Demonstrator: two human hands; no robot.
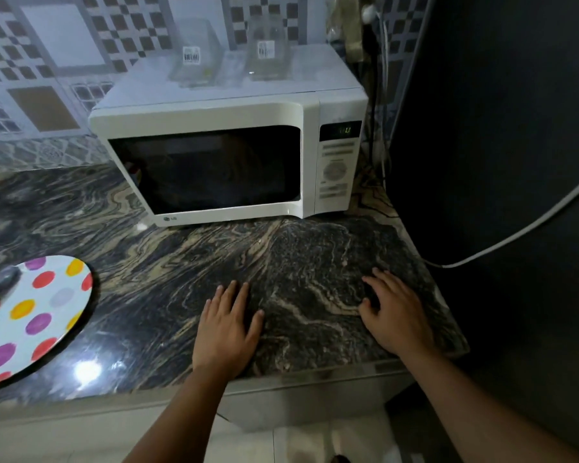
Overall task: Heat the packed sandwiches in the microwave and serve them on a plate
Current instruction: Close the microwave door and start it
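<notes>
The fingers of the left hand [226,332] and right hand [396,315] are laid flat and released on the dark veined stone table [168,262]. At 12 o'clock the white microwave [228,155] is seen shut, two barcoded clear containers [198,55] on top. At 9 o'clock a polka-dot plate [44,315] is set. Sandwiches cannot be made out.

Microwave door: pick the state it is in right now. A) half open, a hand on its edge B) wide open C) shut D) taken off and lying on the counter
C: the microwave door sits flush with the front and its dark window faces the camera, while both hands, left and right, lie flat on the counter in front of it.
</notes>
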